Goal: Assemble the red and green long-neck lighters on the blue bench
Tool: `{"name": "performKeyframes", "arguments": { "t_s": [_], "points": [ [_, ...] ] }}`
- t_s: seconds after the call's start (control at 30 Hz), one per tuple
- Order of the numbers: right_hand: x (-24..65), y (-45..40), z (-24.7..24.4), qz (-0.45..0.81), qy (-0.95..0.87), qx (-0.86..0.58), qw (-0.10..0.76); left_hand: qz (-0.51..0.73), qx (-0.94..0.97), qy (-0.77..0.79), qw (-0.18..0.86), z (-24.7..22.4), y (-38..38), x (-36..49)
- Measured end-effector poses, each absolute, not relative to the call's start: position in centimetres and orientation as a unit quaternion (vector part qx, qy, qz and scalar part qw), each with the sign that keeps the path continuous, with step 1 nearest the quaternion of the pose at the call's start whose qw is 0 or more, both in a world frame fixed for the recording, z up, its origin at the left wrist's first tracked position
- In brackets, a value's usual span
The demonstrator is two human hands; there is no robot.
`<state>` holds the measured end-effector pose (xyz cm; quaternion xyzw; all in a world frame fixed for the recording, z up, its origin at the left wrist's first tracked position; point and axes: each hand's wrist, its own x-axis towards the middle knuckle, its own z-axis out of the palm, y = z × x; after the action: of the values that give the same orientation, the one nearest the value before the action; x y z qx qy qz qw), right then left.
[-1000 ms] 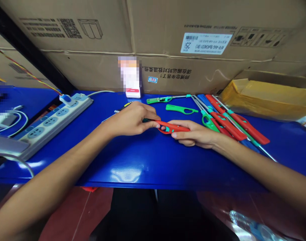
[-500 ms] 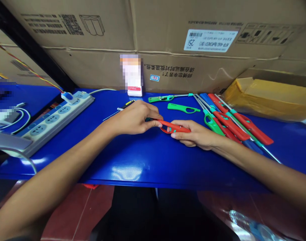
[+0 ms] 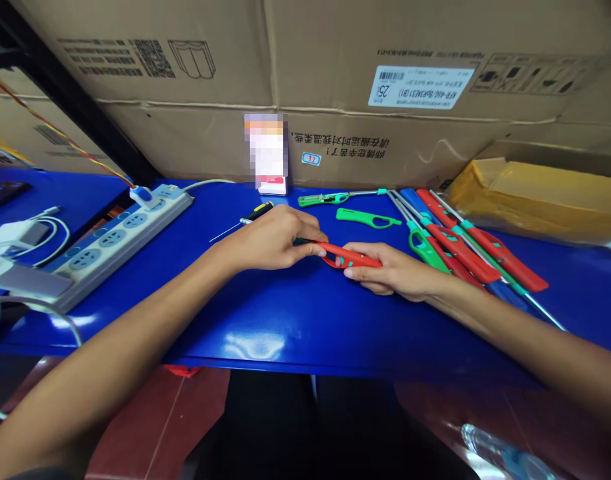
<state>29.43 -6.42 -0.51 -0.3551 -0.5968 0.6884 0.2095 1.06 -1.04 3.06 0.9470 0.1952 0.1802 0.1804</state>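
A red gas lighter point(image 3: 358, 259) is held level above the blue table, between both hands. My right hand point(image 3: 385, 268) wraps round its handle end. At the other end, my left hand point(image 3: 288, 239) pinches the lighter's front, where its fingers hide most of the nozzle end. Behind the hands lie a green lighter with its inside exposed point(image 3: 325, 199) and a loose green handle shell point(image 3: 365, 217). A screwdriver with a black and yellow handle point(image 3: 258, 213) rests just beyond my left hand. Several red, green and blue lighters point(image 3: 468, 253) lie in a pile to the right.
A phone point(image 3: 273, 185) leans on the large cardboard box point(image 3: 330, 73) at the back. On the left are a power strip point(image 3: 108, 240) and a white charger point(image 3: 18, 237) with cables. A yellow-taped carton point(image 3: 530, 200) stands at the right. A plastic bottle point(image 3: 500, 450) is below the table.
The whole view has shifted slightly, so things sit a little lower and to the right. Both hands keep nearly the same hold on the red lighter.
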Motion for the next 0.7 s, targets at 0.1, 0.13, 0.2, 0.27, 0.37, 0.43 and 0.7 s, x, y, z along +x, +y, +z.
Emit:
{"name": "performKeyframes", "arguments": {
  "t_s": [0.1,0.13,0.2,0.27,0.37,0.43,0.7],
  "points": [
    [29.4,-6.3,-0.7,0.695,-0.592,-0.35,0.21,0.182,0.946,0.198,0.182,2.9,-0.9,1.0],
    [29.4,-6.2,-0.7,0.7,-0.591,-0.345,0.206,0.183,0.945,0.198,0.184,2.8,-0.9,0.9],
    [29.5,-6.1,-0.8,0.704,-0.591,-0.339,0.199,0.183,0.944,0.196,0.19,2.8,-0.8,0.9],
    [29.5,-5.9,-0.7,0.702,-0.595,-0.339,0.194,0.188,0.943,0.194,0.192,2.8,-0.8,0.8],
    [29.8,-5.6,-0.6,0.695,-0.608,-0.332,0.192,0.196,0.943,0.193,0.188,2.9,-0.9,0.9],
    [30.1,-5.4,-0.6,0.682,-0.623,-0.329,0.196,0.195,0.944,0.194,0.183,2.9,-0.9,1.1],
    [30.5,-5.1,-0.4,0.672,-0.621,-0.351,0.2,0.179,0.941,0.253,0.135,3.5,-1.0,0.3]
  ]
}}
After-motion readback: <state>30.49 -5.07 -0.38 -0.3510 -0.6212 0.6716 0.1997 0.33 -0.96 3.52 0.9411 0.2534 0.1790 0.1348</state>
